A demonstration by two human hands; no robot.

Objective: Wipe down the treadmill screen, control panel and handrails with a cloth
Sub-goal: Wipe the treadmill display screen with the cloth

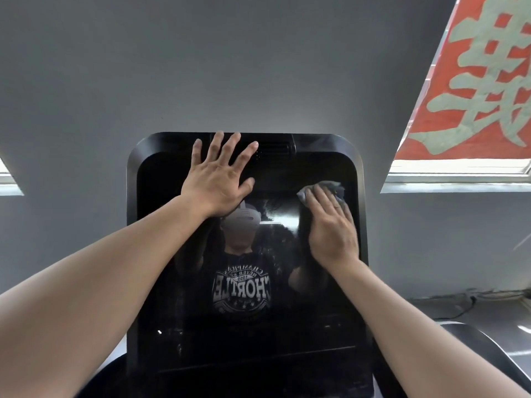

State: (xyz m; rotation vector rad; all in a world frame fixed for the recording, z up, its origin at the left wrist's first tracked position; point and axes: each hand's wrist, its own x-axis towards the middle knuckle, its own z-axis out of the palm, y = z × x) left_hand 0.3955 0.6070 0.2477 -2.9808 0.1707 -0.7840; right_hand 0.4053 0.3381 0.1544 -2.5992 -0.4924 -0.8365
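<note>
Smears were my worry: my left hand [218,179], fingers spread, pressed bare on the screen [244,326] near its top edge and could leave prints, while my right hand [333,225] pressed the cloth [330,186] flat at upper right. Reflected shirt lettering read mirrored, roughly "CHAMPIONS NEVER 1999"; a red banner [474,81] bore large characters.

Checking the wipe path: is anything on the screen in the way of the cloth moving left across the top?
Yes. The left hand rests flat on the upper screen, left of the cloth under the right hand.
</note>
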